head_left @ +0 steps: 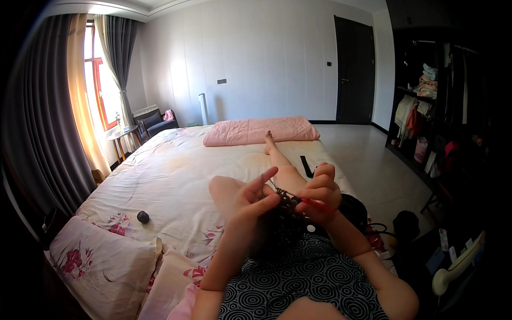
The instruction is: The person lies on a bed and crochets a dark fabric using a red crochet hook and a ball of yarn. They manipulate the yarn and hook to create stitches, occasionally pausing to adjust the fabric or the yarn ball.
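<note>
My left hand [252, 201] pinches the edge of a dark openwork crochet piece [282, 223] between thumb and fingers, its index finger raised. My right hand [323, 191] is closed around a crochet hook with a red handle [319, 205]. The hook's thin shaft points left into the top edge of the work, close to my left fingertips. Below the hands, the piece hangs over my lap against a black-and-white swirl-patterned garment [298, 277]. A small ball of dark yarn [143, 217] lies on the bed to the left. Any strand from it to my hands is too fine to make out.
My legs stretch along the bed [160, 170], toward a folded pink quilt [261, 132]. A narrow black object [306, 166] lies beside my leg. Flowered pillows [101, 261] are at lower left. A pale curved fan-like object [453, 269] stands at right, near open dark shelves [421, 98].
</note>
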Demonstrator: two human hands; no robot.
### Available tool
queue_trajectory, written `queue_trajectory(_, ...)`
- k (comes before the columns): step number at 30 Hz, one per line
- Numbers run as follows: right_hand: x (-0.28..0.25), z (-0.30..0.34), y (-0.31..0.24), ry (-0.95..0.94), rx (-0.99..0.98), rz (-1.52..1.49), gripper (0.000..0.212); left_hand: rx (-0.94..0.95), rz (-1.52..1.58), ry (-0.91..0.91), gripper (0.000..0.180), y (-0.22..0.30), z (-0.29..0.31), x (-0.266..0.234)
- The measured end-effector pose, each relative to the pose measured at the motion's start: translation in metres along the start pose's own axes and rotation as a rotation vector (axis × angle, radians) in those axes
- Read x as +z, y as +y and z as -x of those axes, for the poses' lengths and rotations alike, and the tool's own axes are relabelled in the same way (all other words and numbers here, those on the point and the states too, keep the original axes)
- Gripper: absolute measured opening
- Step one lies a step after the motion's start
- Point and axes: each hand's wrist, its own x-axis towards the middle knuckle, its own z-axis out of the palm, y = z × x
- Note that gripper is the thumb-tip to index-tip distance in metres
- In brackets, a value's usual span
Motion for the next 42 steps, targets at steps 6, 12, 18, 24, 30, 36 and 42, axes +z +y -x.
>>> queue_trajectory(6,-0.007,-0.001,-0.003,0.026,0.436,-0.47,0.025,0.08,-0.025,-0.047,0.052,-0.008,-0.002,-0.013)
queue_trajectory(12,0.013,0.005,-0.01,0.173,0.87,-0.907,0.021,0.199,-0.216,0.036,0.051,-0.015,-0.001,-0.002)
queue_trajectory(18,0.01,-0.002,-0.017,-0.003,0.544,-0.292,0.015,0.469,-0.745,0.227,0.051,-0.021,0.004,0.006)
queue_trajectory(24,0.01,0.002,-0.011,-0.042,-0.162,0.347,0.021,0.419,-0.564,0.224,0.052,-0.022,0.003,0.006)
queue_trajectory(30,0.01,-0.001,0.003,0.033,-0.205,0.149,0.023,0.047,-0.068,0.049,0.056,-0.003,0.0,-0.001)
queue_trajectory(36,-0.003,0.0,0.001,-0.027,0.11,-0.189,0.023,0.043,-0.09,-0.061,0.053,-0.005,0.0,-0.018)
queue_trajectory(42,0.002,0.004,0.005,0.043,0.488,-0.715,0.022,0.092,-0.178,0.014,0.046,-0.004,0.002,-0.007)
